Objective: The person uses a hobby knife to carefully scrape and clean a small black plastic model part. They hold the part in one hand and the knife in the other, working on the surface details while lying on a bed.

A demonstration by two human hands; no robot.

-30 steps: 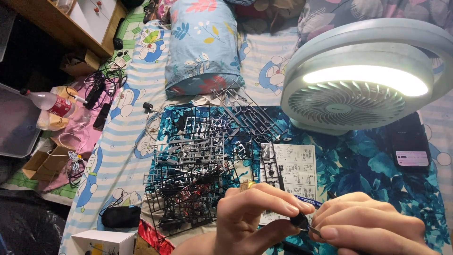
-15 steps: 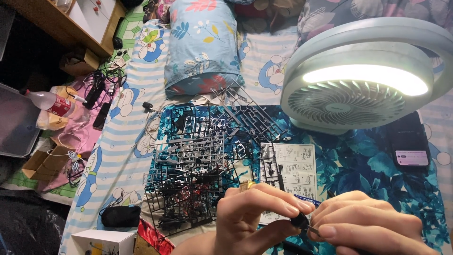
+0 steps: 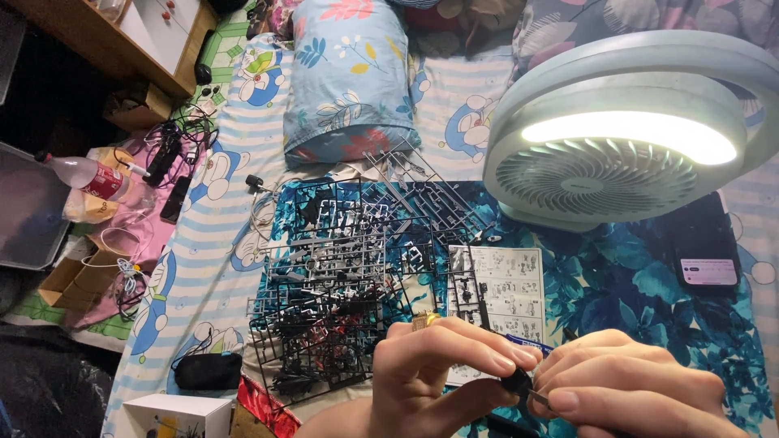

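Observation:
My left hand (image 3: 434, 375) pinches a small black plastic part (image 3: 516, 380) between thumb and fingers at the bottom of the view. My right hand (image 3: 629, 391) meets it from the right and holds a thin metal tool (image 3: 539, 397) whose tip touches the part. Just beyond the hands lie a pile of dark plastic model-kit part frames (image 3: 341, 276) and a printed instruction sheet (image 3: 507, 288) on a blue flowered cloth (image 3: 633, 292). A blue pen (image 3: 519, 343) lies on the sheet near my fingers.
A round white fan with a lit ring (image 3: 625, 138) stands at the right, a black phone (image 3: 706, 243) beside it. A flowered pillow (image 3: 349, 77) lies behind the frames. At the left are a plastic bottle (image 3: 81, 172), cables (image 3: 166, 150), cardboard boxes (image 3: 77, 276), a black pouch (image 3: 207, 371), a white box (image 3: 174, 414).

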